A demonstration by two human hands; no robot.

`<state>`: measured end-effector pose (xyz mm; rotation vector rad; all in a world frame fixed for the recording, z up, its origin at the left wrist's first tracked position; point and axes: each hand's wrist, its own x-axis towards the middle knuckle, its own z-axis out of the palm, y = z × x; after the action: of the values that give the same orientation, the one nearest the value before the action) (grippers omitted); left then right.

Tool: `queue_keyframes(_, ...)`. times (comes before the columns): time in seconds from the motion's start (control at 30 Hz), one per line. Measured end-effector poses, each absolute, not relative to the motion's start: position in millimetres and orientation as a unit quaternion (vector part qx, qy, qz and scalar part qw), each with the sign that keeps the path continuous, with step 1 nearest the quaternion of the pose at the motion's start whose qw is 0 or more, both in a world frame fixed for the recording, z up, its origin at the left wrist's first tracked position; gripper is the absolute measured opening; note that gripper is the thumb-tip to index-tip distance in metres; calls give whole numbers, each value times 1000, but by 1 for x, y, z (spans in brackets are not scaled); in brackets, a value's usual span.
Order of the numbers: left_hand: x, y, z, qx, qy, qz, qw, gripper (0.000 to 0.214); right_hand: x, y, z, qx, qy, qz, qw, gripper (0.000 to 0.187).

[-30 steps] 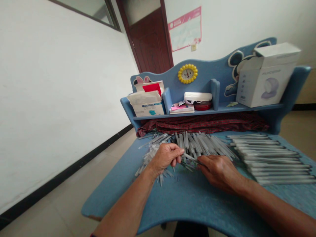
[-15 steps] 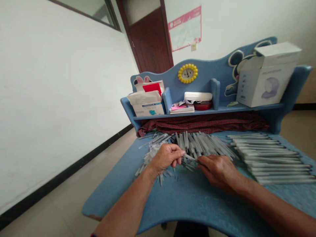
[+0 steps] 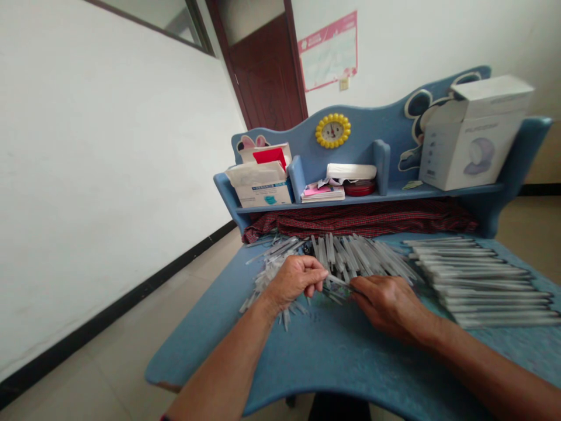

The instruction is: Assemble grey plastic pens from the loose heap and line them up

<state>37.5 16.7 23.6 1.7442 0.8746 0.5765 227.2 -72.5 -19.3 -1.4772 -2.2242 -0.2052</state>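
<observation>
A slim, pale pen (image 3: pixel 338 282) spans the gap between my two hands, over the front edge of the piled parts. Its left end is pinched between thumb and fingers of my left hand (image 3: pixel 298 277). My right hand (image 3: pixel 389 301) has its fingers closed around the darker right end and hides part of it. Beneath and behind lie many translucent pen barrels (image 3: pixel 362 252), fanned out loosely. Smaller clear plastic pieces (image 3: pixel 268 275) are heaped behind my left hand. To the right, pens with dark tips (image 3: pixel 486 283) lie side by side in a stack.
The blue desk (image 3: pixel 333 356) has a curved front edge. A shelf behind carries a mask box (image 3: pixel 267 193), papers (image 3: pixel 324 193), a red round container (image 3: pixel 360 188) and a large white box (image 3: pixel 475 140). A checked cloth (image 3: pixel 350 221) lies bunched beneath the shelf.
</observation>
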Motion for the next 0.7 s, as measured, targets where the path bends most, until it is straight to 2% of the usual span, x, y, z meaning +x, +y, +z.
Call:
queue_keyframes(0.1,38,17,24,716,364,246,543,24,228,-72,-20,-534,-807,-75,241,16)
queue_keyframes(0.3,38,17,24,742,375,223,510,35,228,-72,-21,-533,-807,-75,243,14)
queue_keyframes(0.53,36,18,24,727,353,232,542,20,229,-71,-23,-532,-810,-76,233,13)
queue_keyframes(0.7,36,19,24,734,361,221,531,29,229,-71,-22,-530,-811,-73,237,14)
